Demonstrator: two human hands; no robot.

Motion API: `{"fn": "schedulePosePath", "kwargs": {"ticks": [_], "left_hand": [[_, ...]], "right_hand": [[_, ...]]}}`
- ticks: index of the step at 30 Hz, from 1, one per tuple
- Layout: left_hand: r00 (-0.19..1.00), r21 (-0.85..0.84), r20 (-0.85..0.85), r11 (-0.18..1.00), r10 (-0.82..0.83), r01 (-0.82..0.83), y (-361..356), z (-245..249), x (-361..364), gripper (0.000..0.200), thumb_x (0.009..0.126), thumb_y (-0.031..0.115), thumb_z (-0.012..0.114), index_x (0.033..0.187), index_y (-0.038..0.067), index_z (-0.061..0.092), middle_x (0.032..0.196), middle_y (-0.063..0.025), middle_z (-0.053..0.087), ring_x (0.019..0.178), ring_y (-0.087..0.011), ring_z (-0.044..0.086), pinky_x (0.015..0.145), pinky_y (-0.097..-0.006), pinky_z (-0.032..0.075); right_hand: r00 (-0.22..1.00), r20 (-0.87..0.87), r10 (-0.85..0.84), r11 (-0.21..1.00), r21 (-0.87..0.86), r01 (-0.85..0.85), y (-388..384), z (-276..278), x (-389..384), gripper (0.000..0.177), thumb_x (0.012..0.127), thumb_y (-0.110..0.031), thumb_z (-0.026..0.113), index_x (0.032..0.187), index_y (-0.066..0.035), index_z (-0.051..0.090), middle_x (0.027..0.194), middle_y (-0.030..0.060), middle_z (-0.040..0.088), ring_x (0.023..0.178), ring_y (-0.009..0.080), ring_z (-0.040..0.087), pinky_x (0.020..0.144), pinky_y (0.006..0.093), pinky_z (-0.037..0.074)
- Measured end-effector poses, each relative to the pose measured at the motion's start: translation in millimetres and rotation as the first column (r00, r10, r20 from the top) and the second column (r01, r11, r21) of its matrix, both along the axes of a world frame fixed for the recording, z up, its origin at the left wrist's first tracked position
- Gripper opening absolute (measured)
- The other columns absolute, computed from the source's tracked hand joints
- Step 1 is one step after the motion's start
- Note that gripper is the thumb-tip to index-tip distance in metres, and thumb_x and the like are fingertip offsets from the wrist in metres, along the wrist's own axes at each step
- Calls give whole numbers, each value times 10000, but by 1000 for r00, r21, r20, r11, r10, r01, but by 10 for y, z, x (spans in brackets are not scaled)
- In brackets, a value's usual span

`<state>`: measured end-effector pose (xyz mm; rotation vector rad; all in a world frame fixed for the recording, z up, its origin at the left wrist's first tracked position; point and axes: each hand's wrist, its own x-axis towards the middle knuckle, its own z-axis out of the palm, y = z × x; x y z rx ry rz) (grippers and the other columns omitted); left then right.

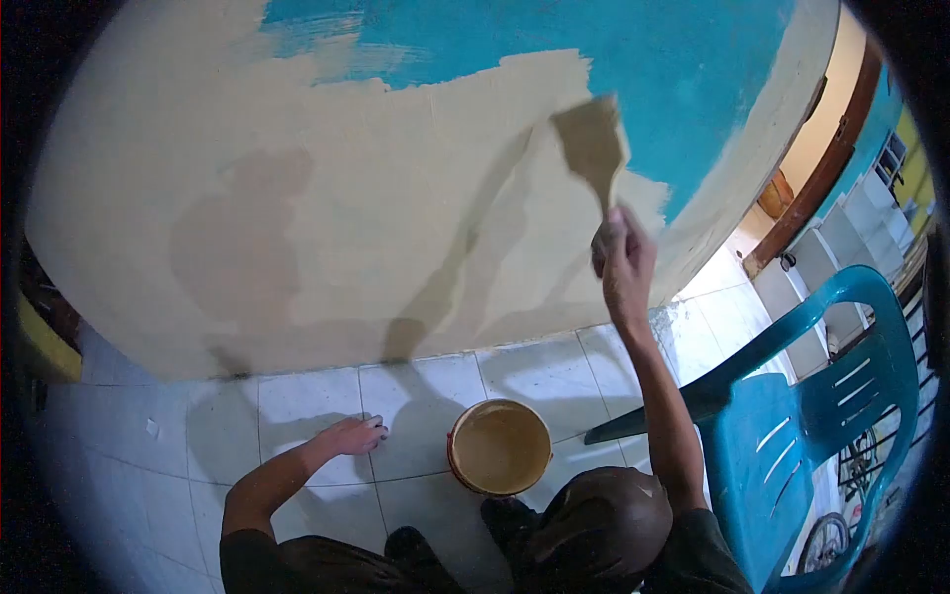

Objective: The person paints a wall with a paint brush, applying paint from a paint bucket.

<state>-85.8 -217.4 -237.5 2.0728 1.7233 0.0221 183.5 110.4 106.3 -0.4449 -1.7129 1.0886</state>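
A wide paint brush (592, 144), coated in beige, is raised against the wall near the edge between beige and blue paint. My right hand (625, 257) is closed round its handle. My left hand (358, 436) hangs low over the tiles with nothing visible in it, its fingers curled and close together. A round bucket (501, 447) with beige paint inside stands on the floor between my left hand and my right knee. Beige covers the lower part of the wall (376, 198), and blue shows above.
A teal plastic chair (762, 436) stands close to my right arm. Behind it are a doorway with a brown frame (826, 178), white shelves (851, 238) and a bicycle wheel (823, 543). White tiles (307, 406) cover the floor.
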Motion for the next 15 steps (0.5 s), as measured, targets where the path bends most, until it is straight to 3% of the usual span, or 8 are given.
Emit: {"fn": "schedulePosePath", "kwargs": {"ticks": [3,4,6,7,10,11,13,15], "left_hand": [[999,64,-37,997,-37,39,-20,-218,-54,231,868,192,553,1088,121,541,1036,-126,521,824,-347,632,699,-481,532],[999,68,-36,997,-35,38,1,-219,-62,230,869,195,552,1087,122,539,1036,-124,521,816,-348,633,701,-483,530],[999,77,-30,997,-30,33,38,-187,-44,229,870,197,551,1087,124,538,1035,-123,520,808,-349,634,702,-485,529],[999,59,-33,998,-10,12,57,-124,-21,223,871,192,547,1084,126,538,1033,-122,519,804,-348,635,703,-486,528],[999,35,-38,999,8,-7,91,-160,-35,220,874,188,541,1085,125,538,1041,-123,518,810,-346,637,704,-487,526],[999,31,-40,1000,3,-2,97,-200,-54,221,876,187,539,1088,123,538,1052,-125,517,820,-345,638,705,-486,526],[999,32,-21,999,25,-24,85,-140,-39,226,877,192,545,1090,119,538,1064,-127,517,831,-345,639,711,-485,528],[1000,34,-3,999,31,-31,78,-167,-47,231,877,197,550,1092,115,538,1076,-129,517,843,-345,640,717,-484,531]], "right_hand": [[943,-6,-334,856,416,306,-175,529,-40,340,978,-164,523,1299,-52,540,618,10,476,537,140,485,468,305,371],[943,-4,-334,856,417,305,-132,569,-137,340,978,-164,523,1299,-52,540,618,10,476,537,140,485,468,305,371],[900,-132,-415,557,746,366,-27,601,-324,488,916,-71,561,1389,-166,486,732,112,569,570,257,550,506,387,431],[883,-99,-459,494,797,346,25,521,-410,528,918,-77,549,1420,-213,458,789,155,611,596,252,591,550,402,479],[753,190,-630,571,771,283,-76,136,-473,620,900,-63,550,1466,-242,371,763,175,596,611,380,574,554,435,475],[758,190,-624,571,773,276,-131,-14,-419,620,900,-63,550,1466,-242,371,763,175,596,611,380,574,554,435,475],[713,415,-566,735,646,208,-274,-260,-268,585,898,-34,548,1440,-215,423,781,181,620,624,344,607,568,428,485],[766,383,-517,762,613,208,-331,-281,-97,555,902,-17,542,1420,-197,456,801,183,636,632,306,622,575,409,490]]}}
